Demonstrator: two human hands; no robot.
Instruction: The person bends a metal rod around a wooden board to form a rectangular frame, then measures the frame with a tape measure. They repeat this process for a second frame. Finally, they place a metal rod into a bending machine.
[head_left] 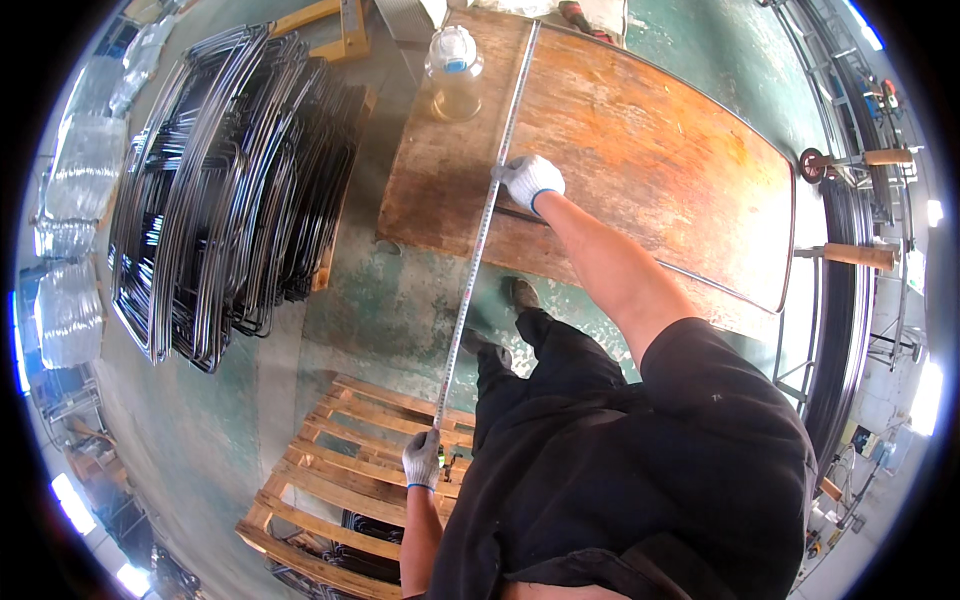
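Observation:
A long pale tape measure blade (481, 235) stretches from the far edge of the worn wooden tabletop (640, 130) back toward my body. My left hand (422, 460), in a white knit glove, is closed round the tape measure's case, of which only a green and black bit shows. Farther along, my gloved right hand (533, 184) grips the blade between thumb and fingers over the tabletop. A thin dark bent metal tube (690, 273) lies on the tabletop, one end running under or beside my right hand; the contact is hidden.
A big clear jug (455, 85) with yellowish liquid stands on the tabletop's far left corner. Bent black tube frames (225, 190) are stacked at left. A wooden pallet (345, 470) lies beside my left arm. A red and black tool (580, 18) rests at the far edge. Racks line the right.

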